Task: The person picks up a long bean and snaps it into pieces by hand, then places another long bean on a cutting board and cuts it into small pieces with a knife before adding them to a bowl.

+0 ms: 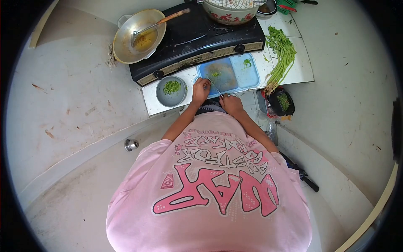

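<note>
My right hand [231, 103] is closed around the handle of a small knife [216, 88], whose thin blade points up and left over the blue chopping board [248, 78]. My left hand [201, 90] rests at the board's left edge, fingers curled together near the blade tip; what they hold, if anything, is too small to make out. Chopped green herbs [215, 74] lie on the board's darker, worn half, and a loose leaf [247, 63] sits on its lighter half. Left of my left hand stands a grey bowl [160, 97] with chopped greens [171, 87] in it.
Behind the board is a black gas stove [189, 42], bearing a wok [119, 48] with a ladle [168, 17] and a flowered pot [231, 16]. A bunch of leafy stalks [285, 56] lies on the white tiles at right. Below it sits a black container [275, 103] of green bits.
</note>
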`<state>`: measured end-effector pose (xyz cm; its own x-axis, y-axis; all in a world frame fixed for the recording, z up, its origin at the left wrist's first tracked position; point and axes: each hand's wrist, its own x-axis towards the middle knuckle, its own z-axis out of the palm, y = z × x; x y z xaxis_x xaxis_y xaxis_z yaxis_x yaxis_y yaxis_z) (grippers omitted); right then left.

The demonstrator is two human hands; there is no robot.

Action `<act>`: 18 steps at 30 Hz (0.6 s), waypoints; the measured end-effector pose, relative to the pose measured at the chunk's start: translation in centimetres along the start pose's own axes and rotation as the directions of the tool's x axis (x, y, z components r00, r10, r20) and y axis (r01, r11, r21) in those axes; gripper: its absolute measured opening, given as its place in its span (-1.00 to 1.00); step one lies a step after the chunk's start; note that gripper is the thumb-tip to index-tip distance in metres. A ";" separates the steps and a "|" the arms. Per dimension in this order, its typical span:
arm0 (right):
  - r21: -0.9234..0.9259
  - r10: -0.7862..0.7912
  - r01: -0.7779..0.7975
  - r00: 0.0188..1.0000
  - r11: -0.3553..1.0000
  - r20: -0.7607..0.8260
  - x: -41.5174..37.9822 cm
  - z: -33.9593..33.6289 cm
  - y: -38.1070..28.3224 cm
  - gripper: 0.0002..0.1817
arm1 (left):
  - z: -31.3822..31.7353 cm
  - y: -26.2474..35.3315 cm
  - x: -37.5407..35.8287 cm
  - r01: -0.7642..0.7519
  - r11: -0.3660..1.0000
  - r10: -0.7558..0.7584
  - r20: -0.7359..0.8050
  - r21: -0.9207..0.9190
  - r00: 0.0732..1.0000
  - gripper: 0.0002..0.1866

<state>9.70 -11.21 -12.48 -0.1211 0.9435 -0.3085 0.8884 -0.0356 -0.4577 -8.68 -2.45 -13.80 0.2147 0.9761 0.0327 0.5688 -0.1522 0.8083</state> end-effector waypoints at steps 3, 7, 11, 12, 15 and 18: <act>0.020 -0.024 0.024 1.000 1.000 -0.008 0.3 0.2 0.0 -0.53 | 0.0 0.0 0.0 -0.001 1.000 0.001 -0.010 -0.012 1.000 -0.89; 0.016 -0.009 0.009 1.000 1.000 -0.020 1.5 0.5 -0.6 -0.54 | 0.2 -0.3 -0.2 -0.036 0.999 0.036 -0.021 0.001 0.999 -0.89; -0.006 -0.024 0.024 0.999 1.000 -0.042 1.3 0.3 -0.4 -0.55 | 0.4 -0.2 -0.2 -0.004 1.000 0.004 -0.034 0.002 0.999 -0.89; -0.010 -0.040 0.040 0.998 0.999 -0.045 0.9 0.3 -0.1 -0.55 | 0.4 -0.1 -0.1 0.014 1.000 -0.014 -0.033 0.003 0.999 -0.90; 0.005 -0.069 0.069 0.997 0.998 -0.039 0.3 0.5 0.3 -0.55 | 0.3 -0.2 0.0 0.029 0.999 -0.030 -0.026 -0.033 0.999 -0.90; -0.027 -0.063 0.061 0.996 0.998 -0.061 1.4 0.7 -0.1 -0.54 | 0.3 0.0 -0.2 0.017 0.999 -0.018 -0.015 -0.046 1.000 -0.89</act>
<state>9.12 -10.13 -13.40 -0.1497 0.9621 -0.2279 0.8911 0.0315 -0.4527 -8.48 -2.67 -14.03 0.1930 0.9808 0.0270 0.5354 -0.1284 0.8348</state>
